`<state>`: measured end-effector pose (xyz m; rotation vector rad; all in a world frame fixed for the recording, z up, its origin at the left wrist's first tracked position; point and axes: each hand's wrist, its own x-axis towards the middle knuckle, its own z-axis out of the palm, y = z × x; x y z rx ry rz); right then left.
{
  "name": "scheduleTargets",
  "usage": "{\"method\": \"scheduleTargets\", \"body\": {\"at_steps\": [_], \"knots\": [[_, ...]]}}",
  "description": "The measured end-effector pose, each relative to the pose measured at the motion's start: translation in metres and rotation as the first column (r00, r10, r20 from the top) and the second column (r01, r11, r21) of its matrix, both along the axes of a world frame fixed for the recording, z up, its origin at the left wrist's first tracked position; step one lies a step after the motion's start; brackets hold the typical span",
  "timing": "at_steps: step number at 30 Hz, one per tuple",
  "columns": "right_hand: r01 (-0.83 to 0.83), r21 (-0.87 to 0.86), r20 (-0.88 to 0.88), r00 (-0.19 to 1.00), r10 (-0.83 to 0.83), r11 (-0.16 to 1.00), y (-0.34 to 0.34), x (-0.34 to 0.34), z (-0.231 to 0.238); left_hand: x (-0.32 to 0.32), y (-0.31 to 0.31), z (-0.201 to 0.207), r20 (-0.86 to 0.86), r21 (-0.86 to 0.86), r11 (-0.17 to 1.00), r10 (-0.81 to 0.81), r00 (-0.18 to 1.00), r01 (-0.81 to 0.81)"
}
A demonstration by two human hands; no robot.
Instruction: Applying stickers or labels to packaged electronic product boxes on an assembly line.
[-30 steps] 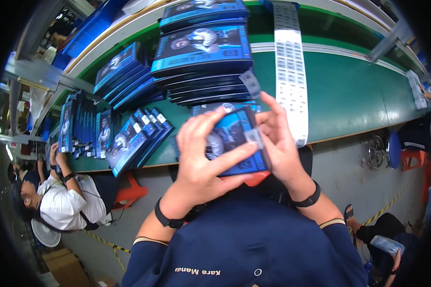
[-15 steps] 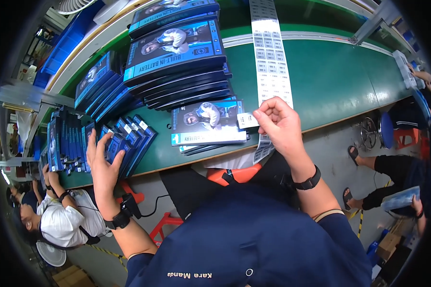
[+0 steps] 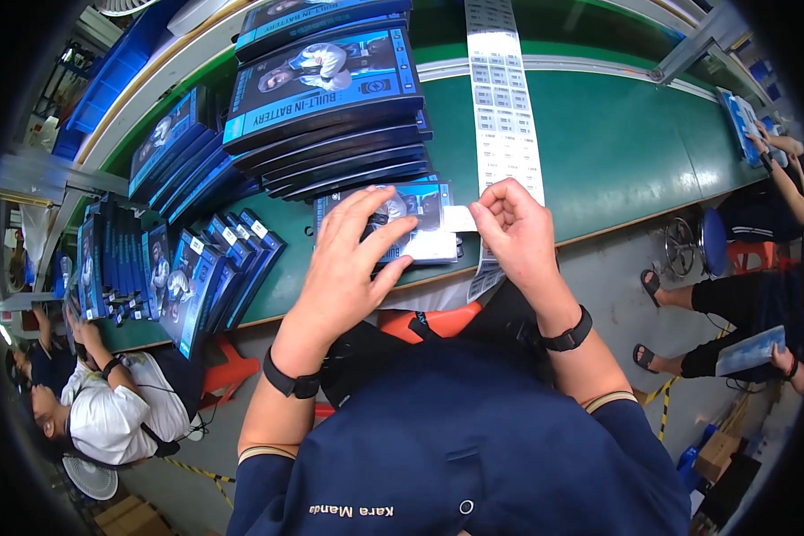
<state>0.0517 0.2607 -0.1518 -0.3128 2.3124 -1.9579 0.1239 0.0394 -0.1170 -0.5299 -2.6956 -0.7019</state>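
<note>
A flat blue-and-black packaging box (image 3: 431,243) lies near the table's front edge, on top of at least one more box. My left hand (image 3: 344,272) is over its left part, fingers spread and apparently resting on the printed front. Between the thumb and fingers of my right hand (image 3: 520,234) is a small white sticker label (image 3: 458,219), pinched at its right end. The label's left end reaches the box's right edge; whether it sticks there I cannot tell. Just behind my right hand, a long strip of printed labels (image 3: 506,116) runs across the table and hangs over the front edge.
Tall stacks of similar boxes (image 3: 326,85) stand behind the box. Leaning boxes with white labels (image 3: 192,281) fill the left end of the green table (image 3: 612,152). A co-worker in a white shirt (image 3: 121,406) is at left; other people are at right.
My left hand has moved right, from the leaning boxes onto the flat box. One labelled box at left now lies further forward over the table edge. My right hand keeps its pinch on the label.
</note>
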Motion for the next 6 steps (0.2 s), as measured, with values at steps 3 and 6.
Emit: {"method": "scheduleTargets", "body": {"at_steps": [3, 6], "knots": [[0.001, -0.006, -0.013, 1.000, -0.001, 1.000, 0.0010, -0.0009, -0.0013, -0.0079, 0.0074, -0.0061, 0.030, 0.018, 1.000, -0.009, 0.999, 0.009], [-0.007, -0.004, -0.009, 1.000, 0.007, 1.000, 0.0016, -0.0020, -0.0022, -0.0129, 0.0096, -0.0086, 0.070, 0.014, 1.000, -0.019, 0.997, 0.018]]}}
